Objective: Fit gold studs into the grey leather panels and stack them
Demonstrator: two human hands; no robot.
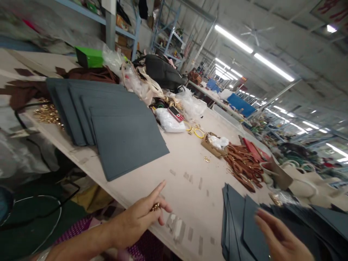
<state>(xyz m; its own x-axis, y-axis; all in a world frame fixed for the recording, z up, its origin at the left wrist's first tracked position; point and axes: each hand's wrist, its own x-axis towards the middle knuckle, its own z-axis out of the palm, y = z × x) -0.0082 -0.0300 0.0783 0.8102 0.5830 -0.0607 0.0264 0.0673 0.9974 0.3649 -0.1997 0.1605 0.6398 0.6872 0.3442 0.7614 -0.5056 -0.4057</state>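
My left hand (141,219) hovers over the near table edge, index finger stretched out and the other fingers curled. Small gold metal fittings (155,207) show in the curled fingers; their exact shape is hard to make out. At the lower right, my right hand (282,235) is slightly blurred, thumb and fingertips close together at the edge of a dark blue-grey panel (251,221). That panel lies on a fanned pile of similar panels (231,224). To the left, another overlapping stack of dark blue-grey panels (127,141) rests on the table.
Brown straps (241,163) lie beside a small cardboard box (213,146) with white plastic inside. A red calculator (176,114), a yellow tape ring (199,133) and a green box (89,57) are farther back. Gold fittings (49,114) are heaped by the left edge of the table (190,203).
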